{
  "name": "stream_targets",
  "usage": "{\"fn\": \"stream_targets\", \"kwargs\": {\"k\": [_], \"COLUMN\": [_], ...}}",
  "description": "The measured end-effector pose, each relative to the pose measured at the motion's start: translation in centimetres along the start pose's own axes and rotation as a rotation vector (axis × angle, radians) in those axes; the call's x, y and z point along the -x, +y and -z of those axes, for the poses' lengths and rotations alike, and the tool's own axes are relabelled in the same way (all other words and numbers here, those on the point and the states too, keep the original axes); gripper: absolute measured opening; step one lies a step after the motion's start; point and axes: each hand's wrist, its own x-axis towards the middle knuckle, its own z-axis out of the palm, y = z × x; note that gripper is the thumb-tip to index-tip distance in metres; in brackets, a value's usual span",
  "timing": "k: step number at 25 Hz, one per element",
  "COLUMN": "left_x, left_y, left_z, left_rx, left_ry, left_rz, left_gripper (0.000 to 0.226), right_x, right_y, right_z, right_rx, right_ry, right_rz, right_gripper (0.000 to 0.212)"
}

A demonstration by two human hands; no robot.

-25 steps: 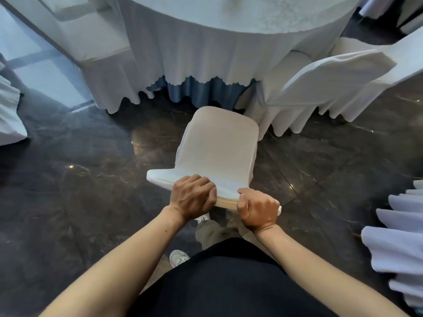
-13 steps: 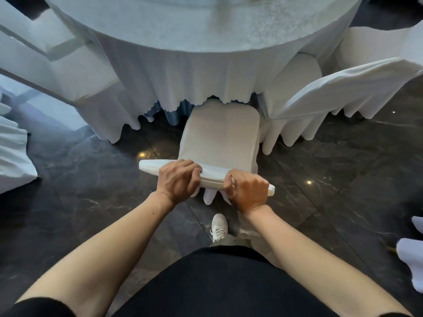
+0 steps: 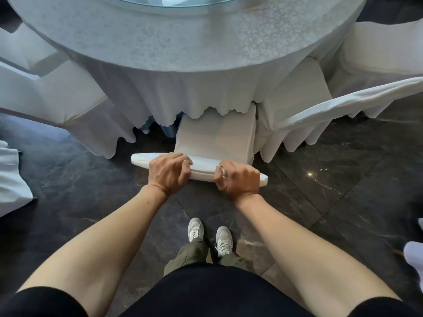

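A chair in a white cover (image 3: 217, 138) stands in front of me, its seat partly under the hanging cloth of a round table (image 3: 183, 49). My left hand (image 3: 169, 172) grips the top edge of the chair's back on the left. My right hand (image 3: 238, 179) grips the same edge on the right, fingers curled round it. Both arms are stretched forward.
White-covered chairs stand on either side of mine: one at the left (image 3: 57, 92), one at the right (image 3: 332, 110). A glass disc (image 3: 183, 2) lies on the table top. More white fabric shows at the left edge (image 3: 11, 179) and right edge (image 3: 414, 252). The floor (image 3: 343, 179) is dark polished stone.
The chair has slid forward, away from me, and its seat has gone under the tablecloth. I have stepped closer to the table. Both hands kept their hold.
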Motion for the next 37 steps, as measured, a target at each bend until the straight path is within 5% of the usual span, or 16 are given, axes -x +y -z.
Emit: {"fn": "stream_targets", "kwargs": {"k": [13,21,31,37], "left_x": [-4.6,-2.6,-8.5,-11.7], "left_y": [-3.0,0.4,21.6,43.3], "left_z": [-0.3,1.1,-4.7,-12.4], "left_rx": [-0.047,0.002,0.122,0.197], "left_ry": [-0.097,-0.133,-0.161,-0.19], "left_rz": [0.002,-0.114,-0.376,-0.539], "left_gripper": [0.044,0.041,0.044,0.041], "right_x": [-4.5,-0.5,3.3,7.4], "right_y": [-0.9,-0.3,17.1,36.0], "right_z": [-1.5,1.4,14.0,25.2], "right_rx": [0.094,-0.17,-0.17,-0.108], "right_ry": [-0.133,-0.256,-0.041,0.106], "right_rz": [-0.086,-0.231,-0.396,-0.49], "right_gripper": [0.05,0.051,0.049,0.057]}}
